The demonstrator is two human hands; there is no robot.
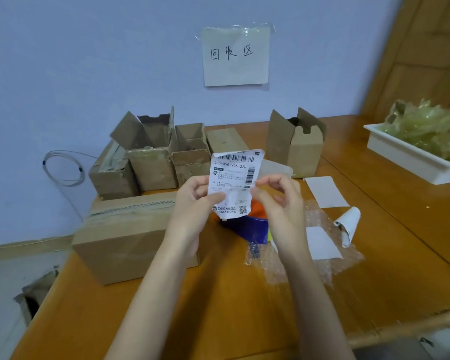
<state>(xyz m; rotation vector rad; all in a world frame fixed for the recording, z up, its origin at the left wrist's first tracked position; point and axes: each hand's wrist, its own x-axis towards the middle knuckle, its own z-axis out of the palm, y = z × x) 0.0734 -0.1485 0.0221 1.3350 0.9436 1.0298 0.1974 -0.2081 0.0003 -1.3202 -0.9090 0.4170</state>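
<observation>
Held upright in the air over the desk [218,307]: a torn white shipping label [233,184], long axis vertical, barcode end up, QR-code end down, printed face toward the camera, top edge ragged and curling.

Pinched at the lower left edge by the left hand [192,201], thumb flat on the print, fingers curled behind the paper. Pinched at the right edge by the right hand [278,203], thumb and forefinger closed on the paper, other fingers loosely curled.

Directly below the label, a blue and orange packet [250,228] beside crumpled bubble wrap [296,268]. Left of the label, a large taped carton [125,237]. Behind the label, a row of opened small cartons [151,157]. Right of the label, loose white paper sheets [325,190], flat on the desk. Far right of the label, a white tray [411,157] of yellowish film.
</observation>
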